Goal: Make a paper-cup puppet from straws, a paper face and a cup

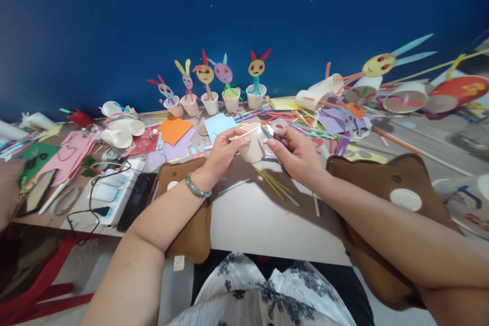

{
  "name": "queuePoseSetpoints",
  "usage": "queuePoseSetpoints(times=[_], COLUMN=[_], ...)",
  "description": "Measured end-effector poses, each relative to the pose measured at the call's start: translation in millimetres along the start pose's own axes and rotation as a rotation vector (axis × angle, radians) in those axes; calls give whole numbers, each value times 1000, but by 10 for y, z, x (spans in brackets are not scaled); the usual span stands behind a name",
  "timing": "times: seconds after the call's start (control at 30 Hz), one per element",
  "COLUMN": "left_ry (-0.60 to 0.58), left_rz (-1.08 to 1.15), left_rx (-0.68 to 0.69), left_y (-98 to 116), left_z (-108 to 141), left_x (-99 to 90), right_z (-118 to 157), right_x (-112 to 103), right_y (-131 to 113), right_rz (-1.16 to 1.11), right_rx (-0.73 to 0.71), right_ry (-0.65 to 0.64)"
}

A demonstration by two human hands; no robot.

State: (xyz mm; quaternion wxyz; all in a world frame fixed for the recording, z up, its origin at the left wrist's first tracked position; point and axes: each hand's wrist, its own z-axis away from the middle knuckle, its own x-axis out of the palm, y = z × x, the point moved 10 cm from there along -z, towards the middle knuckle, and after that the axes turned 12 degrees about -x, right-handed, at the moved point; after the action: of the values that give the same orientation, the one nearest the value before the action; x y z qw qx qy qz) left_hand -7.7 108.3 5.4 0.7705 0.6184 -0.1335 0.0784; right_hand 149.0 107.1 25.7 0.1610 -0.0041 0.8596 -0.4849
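My left hand [225, 150] is closed on a white paper cup [252, 148], thumb and fingers at its rim, and holds it tilted above the table. Dark-handled scissors [270, 133] are in my right hand [300, 153], their blades pointing at the cup's right side. Whether the blades touch the cup I cannot tell. Thin yellow and white strips [273, 182] lie on the table below the cup. Behind it, a light blue paper sheet [218, 125] rests among coloured pipe cleaners [305, 125].
Several cups with paper rabbit heads, one a yellow rabbit [256, 67], line the blue wall [244, 20]. Brown cushions [385, 198] lie at both sides. A power strip [120, 193] and a phone [138, 198] sit left. Tipped cups [324, 89] lie at back right.
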Motion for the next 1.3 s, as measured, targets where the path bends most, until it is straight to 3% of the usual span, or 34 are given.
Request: queuePoseSetpoints(times=[0.33, 0.7, 1.1, 1.3], left_ry=[37, 60, 247, 252], left_rz=[-76, -237, -592, -643], left_rx=[90, 222, 498, 548], left_y=[75, 220, 379, 400], left_z=[13, 130, 211, 250], left_x=[-44, 7, -44, -17], right_z=[28, 26, 18, 8], right_x=[134, 144, 158, 110], right_y=[-163, -188, -170, -198], right_rz=[228, 263, 137, 343], right_rx=[-70, -88, 11, -50], right_ry=[-160, -183, -199, -218])
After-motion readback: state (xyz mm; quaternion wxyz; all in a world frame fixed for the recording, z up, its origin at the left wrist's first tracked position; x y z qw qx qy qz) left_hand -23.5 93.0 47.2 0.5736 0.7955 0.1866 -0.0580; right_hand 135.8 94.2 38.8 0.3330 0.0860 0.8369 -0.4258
